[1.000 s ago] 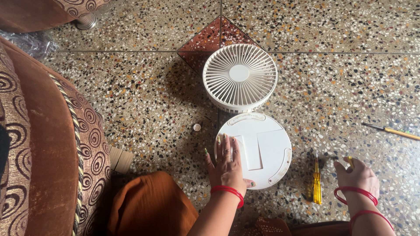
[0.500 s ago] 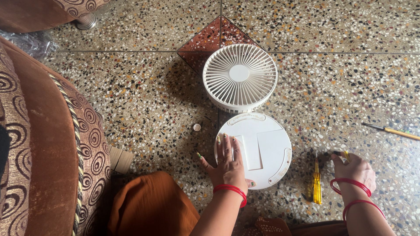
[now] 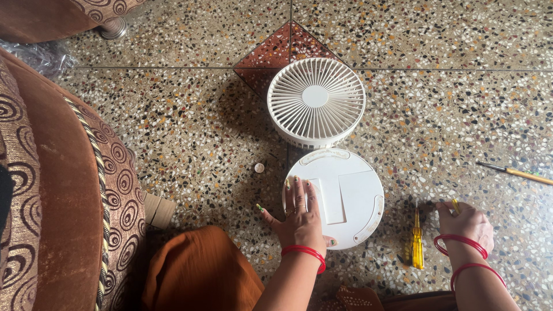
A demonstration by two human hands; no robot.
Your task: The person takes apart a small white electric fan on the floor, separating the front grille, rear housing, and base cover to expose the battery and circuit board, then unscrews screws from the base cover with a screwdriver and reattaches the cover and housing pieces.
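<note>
A white fan lies on the speckled floor, its round grille head [image 3: 315, 101] facing up and its round white base [image 3: 354, 198] just below it. My left hand [image 3: 299, 217] rests flat on the left part of the base, fingers spread, with a red bangle at the wrist. My right hand [image 3: 465, 223] is on the floor to the right of the base, fingers bent downward, two red bangles on its wrist. A small yellow screwdriver [image 3: 417, 245] lies between the base and my right hand, a short way from my fingers.
A small white round cap [image 3: 260, 167] lies on the floor left of the base. A second screwdriver with a yellow handle [image 3: 518, 173] lies at the right edge. A brown patterned sofa [image 3: 69, 201] fills the left side. My orange-clad knee [image 3: 201, 270] is below.
My right hand has shifted slightly up and to the left, nearer the yellow screwdriver. My left hand stays on the base, and the fan has not moved.
</note>
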